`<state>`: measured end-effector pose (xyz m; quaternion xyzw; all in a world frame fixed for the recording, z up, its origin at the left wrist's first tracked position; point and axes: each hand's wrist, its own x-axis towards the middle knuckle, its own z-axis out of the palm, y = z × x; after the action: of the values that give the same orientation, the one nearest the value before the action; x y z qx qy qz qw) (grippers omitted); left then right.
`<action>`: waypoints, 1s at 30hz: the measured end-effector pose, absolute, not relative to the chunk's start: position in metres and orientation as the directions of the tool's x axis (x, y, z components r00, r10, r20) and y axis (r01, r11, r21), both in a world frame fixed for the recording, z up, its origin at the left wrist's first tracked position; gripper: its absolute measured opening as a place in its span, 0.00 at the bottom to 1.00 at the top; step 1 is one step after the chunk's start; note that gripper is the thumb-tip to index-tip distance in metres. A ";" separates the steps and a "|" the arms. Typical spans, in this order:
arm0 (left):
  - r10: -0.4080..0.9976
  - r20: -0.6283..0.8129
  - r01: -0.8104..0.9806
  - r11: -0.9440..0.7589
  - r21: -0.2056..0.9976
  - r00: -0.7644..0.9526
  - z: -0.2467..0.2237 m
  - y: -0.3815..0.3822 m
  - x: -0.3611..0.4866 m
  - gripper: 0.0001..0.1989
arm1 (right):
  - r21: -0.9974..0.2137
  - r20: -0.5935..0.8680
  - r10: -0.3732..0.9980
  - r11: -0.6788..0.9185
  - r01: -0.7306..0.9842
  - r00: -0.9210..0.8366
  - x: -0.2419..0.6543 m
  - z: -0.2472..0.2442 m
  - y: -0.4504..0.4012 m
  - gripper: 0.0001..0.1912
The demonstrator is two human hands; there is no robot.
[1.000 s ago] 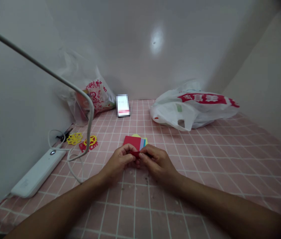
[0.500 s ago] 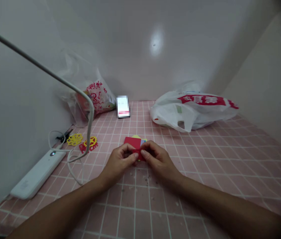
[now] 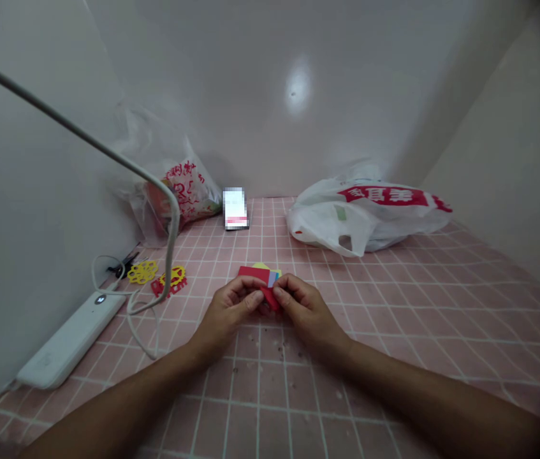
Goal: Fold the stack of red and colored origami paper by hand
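A small red piece (image 3: pixel 270 298) is pinched between my left hand (image 3: pixel 232 310) and my right hand (image 3: pixel 308 312), just above the tiled-pattern surface. Thumbs and forefingers of both hands meet its two sides. Right behind my fingers lie flat coloured sheets: a red one (image 3: pixel 253 275), a yellow one (image 3: pixel 260 264) and a bluish one (image 3: pixel 273 277). My fingers hide part of them. Small dark and pale bits (image 3: pixel 279 349) are scattered on the surface nearer to me.
At left are yellow cut-out shapes (image 3: pixel 142 272), a red cut-out (image 3: pixel 157 288), a white power bank (image 3: pixel 71 338) and a looping white cable (image 3: pixel 173 236). Behind stand a clear bag (image 3: pixel 193 191), a phone (image 3: pixel 235 208) and a white bag (image 3: pixel 370 210).
The small red piece has turned and now looks narrower and slanted between my fingers. My hands have barely moved, and the whole view has shifted slightly.
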<state>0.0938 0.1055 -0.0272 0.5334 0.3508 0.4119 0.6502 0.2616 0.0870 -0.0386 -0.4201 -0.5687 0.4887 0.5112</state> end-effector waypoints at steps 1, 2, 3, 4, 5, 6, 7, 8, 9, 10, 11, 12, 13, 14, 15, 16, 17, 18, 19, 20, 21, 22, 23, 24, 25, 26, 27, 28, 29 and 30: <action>0.912 -0.018 -0.161 0.092 0.983 0.409 -0.026 0.105 0.094 0.08 | -0.982 0.187 0.975 0.189 0.004 -0.121 0.262 -0.038 0.086 0.10; 0.914 -0.022 -0.156 0.093 0.983 0.404 -0.025 0.105 0.094 0.08 | -0.978 0.203 0.973 0.207 0.031 -0.114 0.262 -0.037 0.086 0.10; 0.916 -0.028 -0.150 0.096 0.984 0.401 -0.024 0.105 0.094 0.09 | -0.973 0.218 0.970 0.225 0.058 -0.108 0.262 -0.036 0.085 0.09; 0.917 -0.035 -0.141 0.099 0.985 0.398 -0.024 0.105 0.094 0.08 | -0.966 0.235 0.966 0.244 0.081 -0.105 0.262 -0.036 0.085 0.09; 0.917 -0.041 -0.132 0.100 0.986 0.396 -0.023 0.105 0.093 0.08 | -0.959 0.253 0.962 0.263 0.101 -0.105 0.263 -0.036 0.084 0.09; 0.918 -0.045 -0.122 0.101 0.987 0.393 -0.023 0.105 0.093 0.08 | -0.952 0.270 0.957 0.282 0.117 -0.107 0.263 -0.037 0.084 0.09; 0.919 -0.048 -0.115 0.100 0.988 0.392 -0.023 0.105 0.093 0.08 | -0.946 0.283 0.953 0.296 0.132 -0.110 0.263 -0.038 0.084 0.09; 0.918 -0.049 -0.111 0.100 0.989 0.393 -0.023 0.105 0.093 0.07 | -0.941 0.292 0.949 0.307 0.141 -0.115 0.263 -0.039 0.084 0.09; 0.917 -0.050 -0.110 0.101 0.989 0.397 -0.023 0.106 0.093 0.07 | -0.937 0.300 0.946 0.316 0.147 -0.119 0.263 -0.039 0.085 0.09; 0.915 -0.050 -0.114 0.104 0.988 0.401 -0.023 0.106 0.093 0.07 | -0.935 0.307 0.944 0.322 0.150 -0.120 0.263 -0.040 0.085 0.09; 0.912 -0.051 -0.122 0.110 0.987 0.406 -0.024 0.106 0.093 0.07 | -0.932 0.312 0.943 0.328 0.154 -0.119 0.263 -0.041 0.086 0.09; 0.911 -0.054 -0.129 0.116 0.985 0.410 -0.024 0.106 0.093 0.07 | -0.929 0.319 0.940 0.335 0.158 -0.117 0.263 -0.041 0.086 0.09; 0.909 -0.058 -0.133 0.123 0.983 0.413 -0.024 0.106 0.092 0.08 | -0.925 0.329 0.938 0.344 0.163 -0.112 0.263 -0.041 0.086 0.09; 0.907 -0.065 -0.131 0.130 0.983 0.417 -0.024 0.105 0.092 0.08 | -0.920 0.337 0.935 0.351 0.172 -0.109 0.263 -0.041 0.086 0.09; 0.906 -0.071 -0.125 0.135 0.983 0.418 -0.025 0.105 0.092 0.09 | -0.915 0.344 0.933 0.358 0.184 -0.105 0.263 -0.041 0.086 0.08; 0.905 -0.077 -0.116 0.138 0.984 0.418 -0.025 0.105 0.092 0.09 | -0.909 0.352 0.930 0.367 0.201 -0.104 0.263 -0.040 0.085 0.08; 0.905 -0.082 -0.107 0.139 0.984 0.417 -0.025 0.105 0.092 0.09 | -0.900 0.362 0.927 0.376 0.221 -0.103 0.264 -0.040 0.085 0.08; 0.906 -0.085 -0.101 0.139 0.985 0.414 -0.025 0.105 0.092 0.09 | -0.890 0.372 0.923 0.385 0.243 -0.103 0.264 -0.040 0.084 0.08; 0.907 -0.087 -0.098 0.139 0.985 0.412 -0.025 0.105 0.092 0.09 | -0.879 0.381 0.918 0.396 0.266 -0.106 0.264 -0.040 0.084 0.08; 0.908 -0.088 -0.099 0.140 0.985 0.409 -0.024 0.105 0.092 0.08 | -0.867 0.392 0.913 0.407 0.288 -0.109 0.264 -0.040 0.084 0.08; 0.908 -0.091 -0.101 0.144 0.984 0.409 -0.024 0.105 0.092 0.08 | -0.854 0.405 0.907 0.419 0.307 -0.113 0.264 -0.040 0.084 0.08; 0.907 -0.094 -0.103 0.149 0.983 0.411 -0.024 0.105 0.092 0.07 | -0.842 0.418 0.901 0.432 0.323 -0.118 0.264 -0.040 0.084 0.08; 0.905 -0.098 -0.105 0.154 0.982 0.413 -0.024 0.105 0.092 0.06 | -0.830 0.432 0.894 0.446 0.336 -0.122 0.265 -0.040 0.084 0.08; 0.905 -0.100 -0.107 0.157 0.982 0.415 -0.024 0.105 0.092 0.06 | -0.819 0.445 0.887 0.459 0.345 -0.125 0.265 -0.040 0.084 0.08; 0.905 -0.101 -0.108 0.159 0.981 0.414 -0.024 0.106 0.092 0.05 | -0.810 0.456 0.881 0.470 0.352 -0.126 0.265 -0.040 0.084 0.08; 0.905 -0.102 -0.108 0.160 0.981 0.413 -0.024 0.106 0.092 0.05 | -0.804 0.463 0.877 0.475 0.357 -0.126 0.265 -0.041 0.084 0.08; 0.905 -0.102 -0.107 0.159 0.981 0.413 -0.024 0.106 0.092 0.05 | -0.803 0.464 0.877 0.476 0.358 -0.125 0.265 -0.041 0.084 0.08; 0.905 -0.101 -0.105 0.158 0.982 0.413 -0.025 0.106 0.092 0.05 | -0.807 0.460 0.879 0.472 0.356 -0.123 0.265 -0.041 0.084 0.08; 0.905 -0.100 -0.104 0.156 0.982 0.414 -0.025 0.106 0.092 0.05 | -0.815 0.450 0.885 0.462 0.349 -0.120 0.265 -0.041 0.084 0.08; 0.903 -0.097 -0.104 0.153 0.983 0.418 -0.026 0.106 0.092 0.05 | -0.827 0.437 0.892 0.449 0.337 -0.115 0.264 -0.041 0.084 0.08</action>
<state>0.0917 0.1063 -0.0256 0.5260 0.3798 0.3829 0.6576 0.2644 0.0844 -0.0409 -0.4440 -0.6922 0.2798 0.4955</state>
